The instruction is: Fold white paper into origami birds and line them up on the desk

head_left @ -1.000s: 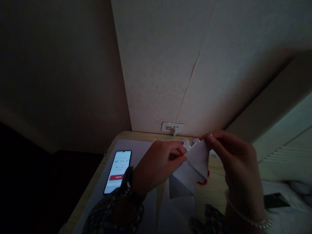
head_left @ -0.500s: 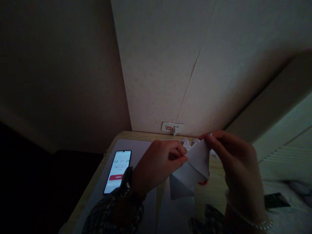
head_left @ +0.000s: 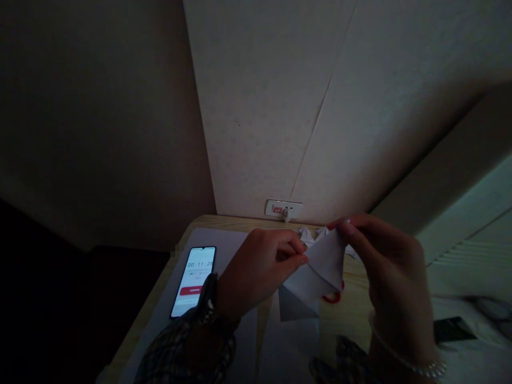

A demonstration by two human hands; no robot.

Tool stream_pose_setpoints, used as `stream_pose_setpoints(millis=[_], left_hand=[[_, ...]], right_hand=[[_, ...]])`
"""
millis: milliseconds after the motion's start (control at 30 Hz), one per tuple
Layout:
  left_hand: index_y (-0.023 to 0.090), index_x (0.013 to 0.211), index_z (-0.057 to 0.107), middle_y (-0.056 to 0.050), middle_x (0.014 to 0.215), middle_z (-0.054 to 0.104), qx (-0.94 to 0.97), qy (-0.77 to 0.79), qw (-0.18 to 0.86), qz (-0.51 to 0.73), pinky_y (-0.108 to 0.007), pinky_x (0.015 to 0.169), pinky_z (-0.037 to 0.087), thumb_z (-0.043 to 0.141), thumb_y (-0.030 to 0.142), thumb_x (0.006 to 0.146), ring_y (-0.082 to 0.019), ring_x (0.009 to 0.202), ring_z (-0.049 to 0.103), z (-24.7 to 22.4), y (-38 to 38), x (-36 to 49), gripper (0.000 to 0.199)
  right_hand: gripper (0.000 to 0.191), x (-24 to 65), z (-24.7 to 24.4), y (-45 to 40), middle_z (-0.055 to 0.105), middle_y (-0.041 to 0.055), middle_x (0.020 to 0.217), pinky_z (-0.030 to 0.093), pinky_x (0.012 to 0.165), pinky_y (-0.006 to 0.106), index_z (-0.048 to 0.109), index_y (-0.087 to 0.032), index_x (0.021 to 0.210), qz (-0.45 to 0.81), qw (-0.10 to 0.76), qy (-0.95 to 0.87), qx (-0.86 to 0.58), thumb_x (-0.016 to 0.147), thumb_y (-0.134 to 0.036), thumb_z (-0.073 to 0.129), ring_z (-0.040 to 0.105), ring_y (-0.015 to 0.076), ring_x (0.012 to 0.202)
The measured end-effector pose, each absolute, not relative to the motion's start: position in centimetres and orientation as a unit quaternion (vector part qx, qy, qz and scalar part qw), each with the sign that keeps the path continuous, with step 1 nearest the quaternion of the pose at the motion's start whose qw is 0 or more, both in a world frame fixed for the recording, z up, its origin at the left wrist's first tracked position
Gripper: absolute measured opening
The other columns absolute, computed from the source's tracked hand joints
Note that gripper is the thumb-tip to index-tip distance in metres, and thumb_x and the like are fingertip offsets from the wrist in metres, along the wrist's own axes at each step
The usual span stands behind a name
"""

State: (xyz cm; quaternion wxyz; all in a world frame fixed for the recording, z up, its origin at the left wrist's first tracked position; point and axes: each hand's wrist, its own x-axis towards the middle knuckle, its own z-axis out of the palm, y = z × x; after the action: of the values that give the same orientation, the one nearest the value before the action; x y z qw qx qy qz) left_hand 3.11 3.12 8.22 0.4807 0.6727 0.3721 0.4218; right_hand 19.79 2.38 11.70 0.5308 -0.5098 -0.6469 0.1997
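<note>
A partly folded sheet of white paper (head_left: 310, 282) is held up over the table between both hands. My left hand (head_left: 264, 266) pinches its left edge between thumb and fingers. At the paper's upper right corner, my right hand (head_left: 388, 266) grips it with thumb and fingertips. A triangular flap and a crease show on the near side. Behind the paper lie small folded paper pieces (head_left: 306, 237), partly covered by it. The red handle loop (head_left: 334, 297) of something lies on the table just under the paper; the rest of it is hidden.
A phone (head_left: 194, 282) with a lit timer rests on white sheets (head_left: 240, 330) at the left of the wooden table (head_left: 352, 325). A wall socket (head_left: 283, 208) with a plug is at the back. Dark-framed glasses (head_left: 494, 309) lie at the far right.
Both hands keep their grip on the paper and barely move. The paper's lower part has shifted up slightly, so more of the red loop shows.
</note>
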Motion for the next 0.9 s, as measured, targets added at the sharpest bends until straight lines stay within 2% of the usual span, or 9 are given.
stream_pose_setpoints(millis=[233, 900], left_hand=[[0.016, 0.069, 0.062, -0.001, 0.069, 0.07, 0.669, 0.374, 0.487, 0.418, -0.021, 0.061, 0.047, 0.062, 0.018, 0.078, -0.012, 0.065, 0.065, 8.37, 3.2, 3.17, 0.009], [0.016, 0.069, 0.061, -0.001, 0.068, 0.07, 0.679, 0.372, 0.481, 0.411, -0.02, 0.06, 0.047, 0.062, 0.018, 0.078, -0.012, 0.065, 0.066, 8.17, 3.29, 3.13, 0.01]], right_hand=[[0.007, 19.87, 11.57, 2.38, 0.067, -0.0046, 0.068, 0.043, 0.056, 0.022, 0.069, -0.027, 0.072, 0.197, 0.542, -0.634, -0.516, 0.078, -0.029, 0.069, 0.058, 0.0119, 0.063], [0.013, 19.34, 11.82, 2.22, 0.066, -0.0036, 0.068, 0.038, 0.056, 0.022, 0.068, -0.022, 0.072, 0.133, 0.528, -0.659, -0.519, 0.084, -0.024, 0.063, 0.058, 0.0112, 0.064]])
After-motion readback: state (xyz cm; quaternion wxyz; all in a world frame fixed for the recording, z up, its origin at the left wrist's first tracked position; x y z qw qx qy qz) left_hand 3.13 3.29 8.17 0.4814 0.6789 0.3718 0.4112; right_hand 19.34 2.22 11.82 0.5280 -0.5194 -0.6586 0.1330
